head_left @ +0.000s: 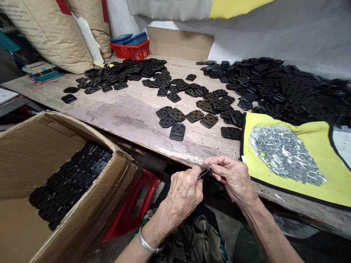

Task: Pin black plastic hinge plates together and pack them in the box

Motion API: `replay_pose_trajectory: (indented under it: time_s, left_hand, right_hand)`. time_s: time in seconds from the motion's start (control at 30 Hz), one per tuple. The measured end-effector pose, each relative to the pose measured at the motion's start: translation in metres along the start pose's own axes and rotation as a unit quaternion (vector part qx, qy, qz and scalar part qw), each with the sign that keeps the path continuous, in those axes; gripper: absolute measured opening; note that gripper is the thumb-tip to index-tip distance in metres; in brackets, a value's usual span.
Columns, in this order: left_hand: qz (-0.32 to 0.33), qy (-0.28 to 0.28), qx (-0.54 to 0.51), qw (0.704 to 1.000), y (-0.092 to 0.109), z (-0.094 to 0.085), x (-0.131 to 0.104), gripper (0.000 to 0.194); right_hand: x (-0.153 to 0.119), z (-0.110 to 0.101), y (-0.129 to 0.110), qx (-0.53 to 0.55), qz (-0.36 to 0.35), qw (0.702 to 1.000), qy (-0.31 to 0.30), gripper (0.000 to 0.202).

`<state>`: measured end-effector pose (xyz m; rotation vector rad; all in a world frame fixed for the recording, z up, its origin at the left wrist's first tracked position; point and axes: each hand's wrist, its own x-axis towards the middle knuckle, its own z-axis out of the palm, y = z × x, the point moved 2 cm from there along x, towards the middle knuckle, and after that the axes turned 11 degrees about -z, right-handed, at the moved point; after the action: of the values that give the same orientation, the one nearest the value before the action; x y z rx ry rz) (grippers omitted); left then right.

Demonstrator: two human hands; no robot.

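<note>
Fingers (196, 171) of the left hand (184, 189) clasp a plate (204, 173), seemingly steadying it while the right hand (233, 177) pinches its tip; pins (285, 153), right of frame, lie handily near.

Workshop-like room, worn wooden tabletop (109, 109) strewn with heaps of matching black holed plates (274, 86), metal pins (285, 153) piled on yellow cloth (333, 184), open cardboard box (19, 160) of packed plates (79, 179), bulging sacks (52, 33), red crate (137, 52)

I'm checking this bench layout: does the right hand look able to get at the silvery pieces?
Probably yes: the right hand is near, and the silvery pieces lie uncovered on the yellow cloth, though that hand looks occupied.
</note>
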<state>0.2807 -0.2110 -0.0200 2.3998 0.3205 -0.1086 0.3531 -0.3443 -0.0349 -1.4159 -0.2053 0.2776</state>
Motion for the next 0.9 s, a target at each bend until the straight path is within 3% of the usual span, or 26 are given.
replay_pose_trajectory:
  time_s: [0.13,0.27,0.37,0.43,0.5,0.57,0.67,0.8,0.9]
  left_hand:
    - [-0.009,-0.004,0.038,0.999,0.000,-0.001,-0.003,0.027]
    - [-0.023,-0.012,0.027,0.999,0.000,-0.003,-0.006,0.024]
    - [-0.023,-0.014,-0.015,1.000,-0.001,-0.002,-0.008,0.021]
    - [-0.021,-0.013,-0.049,0.999,-0.003,0.000,-0.009,0.019]
    - [-0.019,-0.014,-0.074,0.997,-0.005,0.003,-0.011,0.017]
    - [-0.020,-0.017,-0.092,0.995,-0.006,0.007,-0.014,0.015]
    - [-0.018,-0.031,-0.135,0.990,-0.006,0.014,-0.015,0.015]
    - [-0.050,-0.072,-0.233,0.969,-0.002,0.026,-0.012,0.011]
    - [-0.110,-0.122,-0.327,0.931,0.005,0.036,-0.005,0.011]
  right_hand:
    - [-0.001,0.001,0.004,-0.027,-0.027,0.999,-0.029,0.017]
    - [-0.004,0.001,0.002,-0.127,-0.080,0.986,-0.068,0.014]
    - [-0.005,-0.001,-0.006,-0.215,-0.180,0.956,-0.090,0.012]
    - [-0.007,-0.002,-0.012,-0.249,-0.249,0.926,-0.136,0.013]
    - [-0.009,-0.004,-0.018,-0.265,-0.271,0.907,-0.183,0.014]
    - [-0.012,-0.007,-0.020,-0.263,-0.217,0.917,-0.207,0.015]
    - [-0.021,-0.011,-0.019,-0.238,-0.107,0.946,-0.191,0.017]
    - [-0.033,-0.022,-0.017,-0.211,-0.087,0.961,-0.153,0.018]
    - [-0.027,-0.058,-0.022,-0.217,-0.031,0.974,-0.062,0.049]
